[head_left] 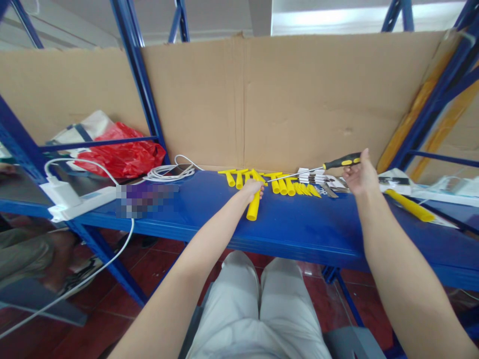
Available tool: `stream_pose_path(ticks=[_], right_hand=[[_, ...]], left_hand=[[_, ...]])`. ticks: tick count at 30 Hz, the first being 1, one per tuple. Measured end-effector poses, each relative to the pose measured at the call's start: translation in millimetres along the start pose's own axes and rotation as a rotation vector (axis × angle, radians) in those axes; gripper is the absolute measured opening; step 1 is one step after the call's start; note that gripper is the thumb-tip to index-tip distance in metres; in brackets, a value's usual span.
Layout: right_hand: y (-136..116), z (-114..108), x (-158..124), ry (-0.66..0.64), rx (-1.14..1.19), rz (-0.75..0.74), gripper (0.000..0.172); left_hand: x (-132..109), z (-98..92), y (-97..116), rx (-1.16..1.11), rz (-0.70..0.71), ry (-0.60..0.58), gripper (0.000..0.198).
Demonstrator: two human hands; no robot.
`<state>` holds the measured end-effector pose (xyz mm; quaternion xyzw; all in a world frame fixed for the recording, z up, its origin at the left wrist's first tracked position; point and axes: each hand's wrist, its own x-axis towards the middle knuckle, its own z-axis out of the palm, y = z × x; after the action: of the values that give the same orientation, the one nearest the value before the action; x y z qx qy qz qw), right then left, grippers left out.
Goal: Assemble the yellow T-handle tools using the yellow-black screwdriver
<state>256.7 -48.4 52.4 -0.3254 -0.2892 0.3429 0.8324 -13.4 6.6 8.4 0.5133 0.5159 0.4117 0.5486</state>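
My left hand is closed around a yellow plastic handle piece that lies on the blue shelf. My right hand grips the black-and-yellow handle of a screwdriver. Its thin metal shaft points left, over a row of several more yellow pieces. Small metal parts lie just under the screwdriver's shaft.
A white power strip with a charger and cable sits at the left, with a coiled white cable behind it. A red plastic bag lies at the far left. Cardboard backs the shelf. One more yellow piece lies at the right.
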Motion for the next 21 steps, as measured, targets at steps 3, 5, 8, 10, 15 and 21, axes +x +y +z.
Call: stream_pose_path(ticks=[3, 5, 8, 10, 15, 21], right_hand=[[-6.6, 6.1, -8.5, 0.036, 0.031, 0.073, 0.036], [-8.8, 9.1, -12.5, 0.04, 0.025, 0.079, 0.038], [-7.8, 9.1, -13.2, 0.03, -0.034, 0.073, 0.041], [-5.9, 7.1, -11.7, -0.001, -0.067, 0.055, 0.042], [-4.8, 5.2, -10.1, -0.006, -0.081, 0.03, 0.042], [-2.9, 9.5, -12.1, 0.079, -0.183, -0.057, 0.032]], left_hand=[[-0.8, -0.6, 0.8, 0.015, 0.008, 0.021, 0.015], [-0.8, -1.2, 1.3, 0.025, 0.017, 0.033, 0.017], [-0.7, -2.4, 1.7, 0.047, 0.029, 0.033, 0.02], [-0.7, -3.3, 1.8, 0.063, 0.037, 0.026, 0.021], [0.5, -6.5, 1.3, 0.083, 0.056, 0.005, 0.02], [6.8, -11.3, 0.3, 0.12, 0.068, -0.032, 0.02]])
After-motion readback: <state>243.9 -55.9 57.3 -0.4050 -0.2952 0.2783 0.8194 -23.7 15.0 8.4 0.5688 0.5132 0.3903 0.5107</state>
